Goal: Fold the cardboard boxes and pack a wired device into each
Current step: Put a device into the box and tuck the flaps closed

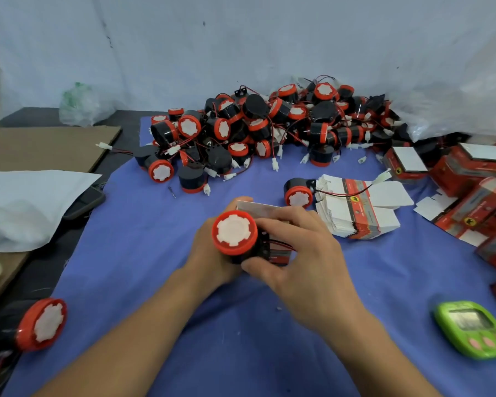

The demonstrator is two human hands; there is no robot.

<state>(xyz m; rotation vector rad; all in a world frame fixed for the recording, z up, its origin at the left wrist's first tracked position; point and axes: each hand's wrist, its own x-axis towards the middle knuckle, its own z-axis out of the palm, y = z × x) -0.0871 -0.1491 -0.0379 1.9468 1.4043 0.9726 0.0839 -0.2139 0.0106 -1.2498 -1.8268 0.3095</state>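
Holding device [234, 233] against cardboard box [262, 210]

Blue cloth [143, 224] covers most of the frame, laid over a dark tabletop [40, 270] that shows along the left. Green digital timer [476, 328] lower right on the cloth, screen up, pink buttons toward the bottom edge. Mid left: dark phone [83, 203] flat on the tabletop, partly under a white plastic sheet [26, 207]. Above that, brown corrugated sheet [49, 147] lying flat. Upper left: clear bag [80, 106] with something green inside, against the white backdrop [212, 38] that fills the top. Crumpled clear plastic [455, 110] bulges in from the upper right. Small dark screw-like bit [172, 192] on the cloth left of centre; too small to identify.
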